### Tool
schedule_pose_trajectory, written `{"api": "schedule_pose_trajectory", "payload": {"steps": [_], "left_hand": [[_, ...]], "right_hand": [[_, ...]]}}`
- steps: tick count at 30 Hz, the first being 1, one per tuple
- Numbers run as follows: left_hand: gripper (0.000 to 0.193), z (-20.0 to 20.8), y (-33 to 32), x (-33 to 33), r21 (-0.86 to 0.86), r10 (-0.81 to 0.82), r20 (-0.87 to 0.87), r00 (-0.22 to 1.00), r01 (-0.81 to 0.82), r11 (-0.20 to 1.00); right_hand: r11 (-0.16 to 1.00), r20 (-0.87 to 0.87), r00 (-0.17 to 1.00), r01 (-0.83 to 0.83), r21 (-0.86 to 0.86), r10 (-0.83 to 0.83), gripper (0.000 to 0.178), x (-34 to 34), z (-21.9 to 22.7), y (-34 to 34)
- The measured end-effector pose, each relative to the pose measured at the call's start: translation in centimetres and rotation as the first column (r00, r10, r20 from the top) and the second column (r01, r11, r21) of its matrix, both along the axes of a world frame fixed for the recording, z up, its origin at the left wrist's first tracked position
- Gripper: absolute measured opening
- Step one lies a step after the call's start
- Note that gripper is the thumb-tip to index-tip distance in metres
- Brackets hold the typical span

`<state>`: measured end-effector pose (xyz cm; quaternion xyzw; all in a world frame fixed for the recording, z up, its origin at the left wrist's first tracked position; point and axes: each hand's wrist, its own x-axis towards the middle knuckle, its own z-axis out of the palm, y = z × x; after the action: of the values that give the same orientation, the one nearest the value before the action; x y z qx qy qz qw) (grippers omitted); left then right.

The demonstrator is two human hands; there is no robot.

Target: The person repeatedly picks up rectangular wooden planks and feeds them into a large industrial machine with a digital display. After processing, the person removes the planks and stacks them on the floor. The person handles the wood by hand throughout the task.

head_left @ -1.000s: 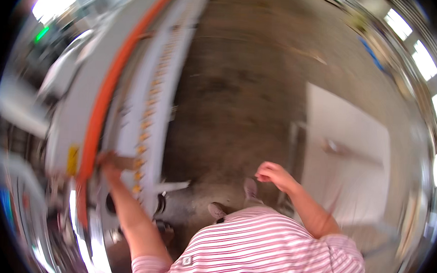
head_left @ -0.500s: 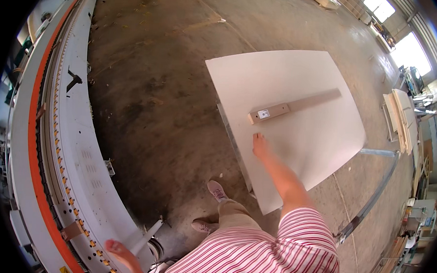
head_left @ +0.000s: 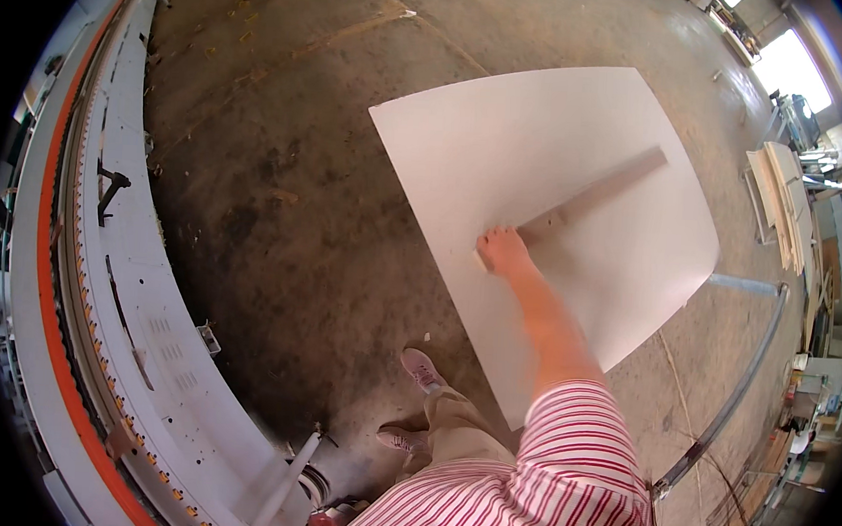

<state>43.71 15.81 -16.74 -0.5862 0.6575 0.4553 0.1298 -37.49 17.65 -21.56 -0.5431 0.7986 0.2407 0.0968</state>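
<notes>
My right hand (head_left: 503,250) reaches over a large pale board with its fingers curled over the near end of a long, narrow beige wooden strip (head_left: 596,191). The grip hides that end of the strip; the far end slants away to the right, slightly blurred. Underneath, the pale board (head_left: 465,142) spreads out as a wide flat surface at about waist height. My left hand (head_left: 323,525) shows only as a blurred bit at the lower edge, close to my shirt, and its fingers cannot be made out.
A long white machine (head_left: 139,277) with an orange stripe runs along my left side. A grey metal bar (head_left: 744,375) curves past the board's right corner. Farther right, stacked panels (head_left: 775,201) lean beside cluttered shelving. My shoes (head_left: 421,368) stand on the concrete floor.
My right hand has moved forward onto the strip's near end and closed on it, covering the white label. My left hand has drawn in from the machine toward my body.
</notes>
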Motion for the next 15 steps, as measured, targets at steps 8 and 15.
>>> {"api": "schedule_pose_trajectory", "payload": {"steps": [8,15], "left_hand": [[0.024,2.3,-3.7,-12.8,-0.03,0.041,-0.328,0.944,-0.053,0.998],[0.047,9.7,-3.1,-24.3,0.553,0.505,-0.716,0.482,-0.048,0.831]], "right_hand": [[0.945,0.6,0.754,-0.085,-0.315,0.268,0.053,20.1,11.8,-2.0],[0.92,0.856,0.348,-0.052,-0.39,0.382,0.067,37.5,25.1,-10.6]]}}
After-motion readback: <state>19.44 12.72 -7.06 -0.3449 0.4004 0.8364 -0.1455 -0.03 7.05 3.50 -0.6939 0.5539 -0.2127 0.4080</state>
